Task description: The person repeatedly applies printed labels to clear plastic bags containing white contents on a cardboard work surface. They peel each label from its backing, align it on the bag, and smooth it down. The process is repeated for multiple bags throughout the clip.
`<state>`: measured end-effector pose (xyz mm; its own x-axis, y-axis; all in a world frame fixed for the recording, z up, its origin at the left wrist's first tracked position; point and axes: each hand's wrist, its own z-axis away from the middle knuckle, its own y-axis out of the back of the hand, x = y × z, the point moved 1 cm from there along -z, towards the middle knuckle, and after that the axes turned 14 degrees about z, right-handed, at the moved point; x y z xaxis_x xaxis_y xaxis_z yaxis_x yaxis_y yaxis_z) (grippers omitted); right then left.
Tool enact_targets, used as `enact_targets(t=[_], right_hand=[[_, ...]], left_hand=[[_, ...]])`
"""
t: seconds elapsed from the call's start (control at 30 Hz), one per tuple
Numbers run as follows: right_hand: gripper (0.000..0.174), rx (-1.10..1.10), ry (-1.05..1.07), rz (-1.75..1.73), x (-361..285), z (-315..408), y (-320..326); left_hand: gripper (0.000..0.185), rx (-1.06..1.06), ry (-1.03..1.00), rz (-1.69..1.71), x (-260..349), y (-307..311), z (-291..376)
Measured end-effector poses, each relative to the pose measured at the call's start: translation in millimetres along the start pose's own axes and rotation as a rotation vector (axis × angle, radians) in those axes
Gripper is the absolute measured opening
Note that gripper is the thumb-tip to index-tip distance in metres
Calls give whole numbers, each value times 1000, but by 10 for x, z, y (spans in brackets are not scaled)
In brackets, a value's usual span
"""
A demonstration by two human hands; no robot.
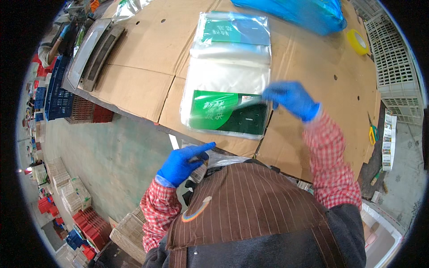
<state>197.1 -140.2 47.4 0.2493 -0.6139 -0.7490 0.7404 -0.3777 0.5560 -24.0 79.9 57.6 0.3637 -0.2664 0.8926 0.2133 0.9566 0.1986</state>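
A stack of clear plastic bags with green printed panels lies flat on the cardboard-covered table. The near green panel bears writing and a small white label. My right hand, in a blue glove, is over the right edge of the stack, fingers close together and pointing left. It is blurred, and whether something thin is between its fingertips is unclear. My left hand, also gloved in blue, is by the table's front edge with the index finger stretched out. Beneath it shows a partly hidden roll-like thing with printing; the grip is hidden.
A blue plastic bag lies at the back, with yellow tape to its right. Scissors and a label strip are at the right edge. A sealing machine stands left; beyond it is another person's arm. White crates stand right.
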Motion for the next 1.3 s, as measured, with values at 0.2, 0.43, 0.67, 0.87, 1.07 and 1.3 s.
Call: enact_targets(t=[0.2, 0.43, 0.67, 0.87, 1.07, 1.3], right_hand=[[19, 828, 422, -609, 168, -855, 552], [39, 25, 613, -193, -862, 176, -1055], [50, -253, 379, -753, -788, 196, -967], [37, -45, 345, -336, -711, 198, -976], [27, 111, 537, -177, -741, 342, -986], [16, 41, 567, -243, -606, 276, -1136]], left_hand=[[45, 677, -204, 726, 198, 145, 93], [46, 698, -336, 752, 291, -71, 8], [37, 663, -255, 387, 164, -145, 254], [36, 586, -23, 644, 142, -336, 200], [31, 557, -126, 478, 145, -370, 192], [28, 423, -150, 207, 181, -266, 274]])
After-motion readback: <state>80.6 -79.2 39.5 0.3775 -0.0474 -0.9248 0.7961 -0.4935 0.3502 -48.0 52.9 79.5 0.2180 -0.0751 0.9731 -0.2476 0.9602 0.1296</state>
